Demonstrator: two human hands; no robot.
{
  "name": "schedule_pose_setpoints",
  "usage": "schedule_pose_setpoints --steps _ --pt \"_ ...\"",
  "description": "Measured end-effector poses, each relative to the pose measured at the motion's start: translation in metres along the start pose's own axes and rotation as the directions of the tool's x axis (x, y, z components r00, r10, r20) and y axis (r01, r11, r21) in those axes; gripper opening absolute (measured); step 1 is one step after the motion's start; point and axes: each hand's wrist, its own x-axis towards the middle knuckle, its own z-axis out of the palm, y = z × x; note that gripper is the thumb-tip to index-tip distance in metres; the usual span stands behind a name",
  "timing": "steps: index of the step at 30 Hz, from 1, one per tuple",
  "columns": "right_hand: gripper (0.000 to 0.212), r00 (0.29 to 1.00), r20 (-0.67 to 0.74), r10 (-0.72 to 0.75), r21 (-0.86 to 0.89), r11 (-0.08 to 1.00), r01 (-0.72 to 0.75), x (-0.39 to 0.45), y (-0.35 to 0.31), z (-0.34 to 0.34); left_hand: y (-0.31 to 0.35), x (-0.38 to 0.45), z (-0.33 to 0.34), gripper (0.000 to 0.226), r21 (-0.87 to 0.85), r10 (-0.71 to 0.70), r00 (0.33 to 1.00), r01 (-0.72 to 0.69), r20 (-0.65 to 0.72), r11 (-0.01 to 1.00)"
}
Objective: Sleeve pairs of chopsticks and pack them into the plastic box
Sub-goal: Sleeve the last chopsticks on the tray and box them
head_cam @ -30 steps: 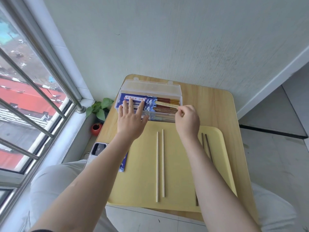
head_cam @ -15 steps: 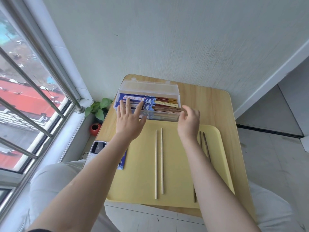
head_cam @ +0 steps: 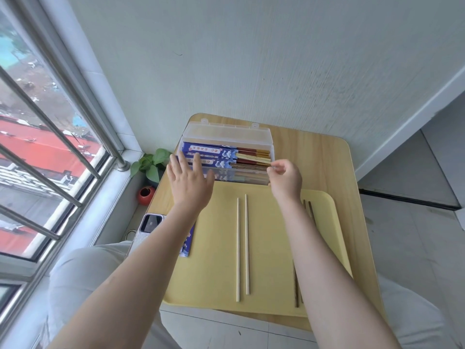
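Right hand [head_cam: 285, 178]: grip curled, fingertips pinching the bare ends of a sleeved pair at the right end of the plastic box [head_cam: 227, 133], as I read it. Left hand [head_cam: 190, 183]: grip spread, fingers straight, lying over the blue sleeves [head_cam: 208, 149] at the box's left end; holding nothing. Box: lid open, at the far side of the table [head_cam: 324, 159], several sleeved pairs already packed. Yellow tray [head_cam: 271, 238], just in front of the box: one pale pair [head_cam: 242, 244] loose at centre, one dark pair [head_cam: 308, 210] partly hidden by my right forearm. One empty sleeve [head_cam: 188, 244] shows under my left forearm. I judge the job mostly done, two pairs left.
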Motion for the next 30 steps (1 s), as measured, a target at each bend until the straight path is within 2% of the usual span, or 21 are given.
schedule_pose_setpoints --steps 8,13,17,21,25,30 --pt "0.02 0.991 -0.118 0.058 0.036 0.998 -0.054 -0.006 0.002 0.003 -0.003 -0.002 0.003 0.069 0.025 0.05 0.998 -0.05 0.026 0.998" --pt "0.025 0.99 -0.12 0.076 0.052 0.996 -0.07 -0.01 0.005 0.003 -0.002 -0.007 0.007 0.072 -0.037 -0.007 1.0 0.006 -0.017 0.999" --pt "0.031 0.993 -0.118 -0.015 -0.113 0.994 0.001 -0.018 0.001 0.001 -0.003 -0.006 0.007 0.074 -0.008 0.006 1.0 -0.006 0.0 1.0" --pt "0.038 0.985 -0.1 -0.141 -0.311 0.945 0.104 -0.031 -0.001 0.006 -0.002 -0.006 0.008 0.078 0.019 0.014 1.0 -0.014 0.009 1.0" --pt "0.045 0.959 -0.018 -0.283 -0.531 0.815 0.231 -0.041 0.006 0.011 -0.005 -0.006 0.012 0.08 0.056 0.034 0.999 -0.035 0.008 0.998" --pt "0.052 0.951 0.048 -0.305 -0.675 0.692 0.256 -0.043 0.01 0.013 -0.009 -0.005 0.011 0.082 0.132 0.045 0.999 -0.047 0.025 0.99"
